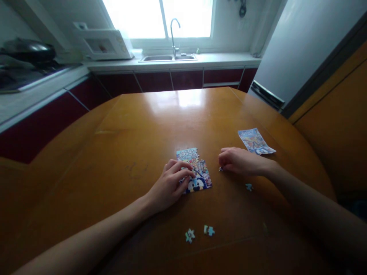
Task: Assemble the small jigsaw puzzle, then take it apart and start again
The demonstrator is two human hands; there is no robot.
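Left hand: The left hand (171, 182) rests palm down on the near-left part of the puzzle, open, its fingers loosely spread and pointing right.
Puzzle: The partly assembled puzzle (204, 176) lies on the wooden counter (114, 126), its long axis running near to far, with a stepped notch at its far-right corner.
Near pieces: A patterned loose piece (190, 235) and, just right of it, a pale-blue cluster (211, 231) sit on the near side, apart from the puzzle.
Piece at the fingertips: A small piece (220, 169) shows beneath the right hand's fingers, to the right of the puzzle and nearer than the notch.
Right hand: The right hand (236, 160) is curled downward, notch side to its left; whether it grips the piece, one cannot tell.
Right side: A blue piece (249, 187) lies near the right forearm; a printed sheet (255, 140) lies beyond it.
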